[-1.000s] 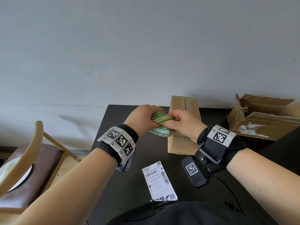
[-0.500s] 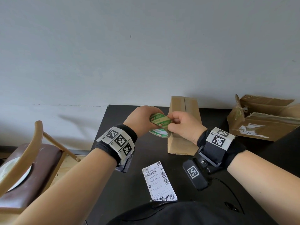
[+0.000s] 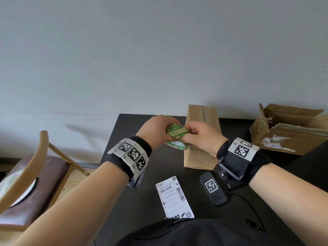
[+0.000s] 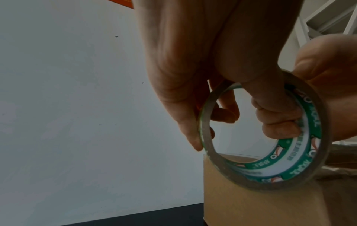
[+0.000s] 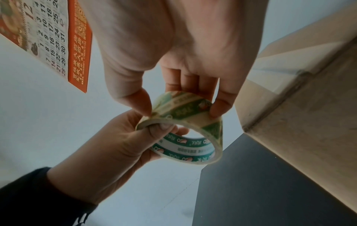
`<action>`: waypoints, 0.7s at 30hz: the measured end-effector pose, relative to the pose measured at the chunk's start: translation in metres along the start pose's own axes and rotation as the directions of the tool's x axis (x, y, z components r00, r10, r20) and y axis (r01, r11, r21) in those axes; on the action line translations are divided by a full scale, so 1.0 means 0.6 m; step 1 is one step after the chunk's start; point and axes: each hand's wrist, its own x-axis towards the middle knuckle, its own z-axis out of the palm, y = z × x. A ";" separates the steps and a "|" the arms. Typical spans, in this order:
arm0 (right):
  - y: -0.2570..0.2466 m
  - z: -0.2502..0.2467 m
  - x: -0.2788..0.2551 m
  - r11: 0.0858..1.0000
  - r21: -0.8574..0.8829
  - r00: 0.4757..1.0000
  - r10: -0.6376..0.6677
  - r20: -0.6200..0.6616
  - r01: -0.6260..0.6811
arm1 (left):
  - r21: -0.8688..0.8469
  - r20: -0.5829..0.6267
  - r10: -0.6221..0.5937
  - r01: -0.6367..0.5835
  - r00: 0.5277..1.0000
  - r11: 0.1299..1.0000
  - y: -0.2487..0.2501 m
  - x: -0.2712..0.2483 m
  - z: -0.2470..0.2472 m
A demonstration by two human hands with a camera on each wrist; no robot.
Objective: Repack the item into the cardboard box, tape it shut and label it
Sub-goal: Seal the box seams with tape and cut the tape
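While the roll of tape [image 3: 176,137] hangs in the air between both hands, just in front of the tall cardboard box [image 3: 202,137], little has changed over the last second: the right hand [image 3: 204,137] has crept a touch to the left along the roll's outer face and its fingertips [image 5: 216,110] have worked round the band, while the left hand [image 3: 156,132] has kept its place. The left grip is curled through the core, fingers [image 4: 278,122] inside the ring and thumb outside. The right grip pinches the outer layer between thumb and fingers. No loose strip shows in any view, so I judge that the free end has not yet been lifted and that the person is feeling for it. The box stands upright at the far middle of the black tabletop [image 3: 142,201], its top flaps closed along a bare seam, so taping is not yet begun. The shipping label [image 3: 174,197] lies flat on the near part of the tabletop, well apart from the box, waiting its turn. A torn, open carton [image 3: 291,135] sits at the far right, and a wooden chair [image 3: 35,167] stands off the left edge. Whether the item is inside the closed box cannot be seen.
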 end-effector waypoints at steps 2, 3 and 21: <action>0.000 0.001 0.000 1.000 0.019 1.000 0.002 -0.006 -0.002 | -0.013 -0.003 -0.002 0.002 1.000 1.000 0.000 0.000 0.000; 0.000 0.002 0.001 0.999 0.033 1.000 0.005 -0.014 -0.005 | -0.014 -0.004 -0.001 0.001 1.000 1.000 0.000 0.000 0.000; 0.006 0.001 0.002 0.999 0.020 1.000 0.030 -0.005 -0.030 | 0.062 0.019 0.008 -0.009 1.000 0.998 -0.002 0.003 0.003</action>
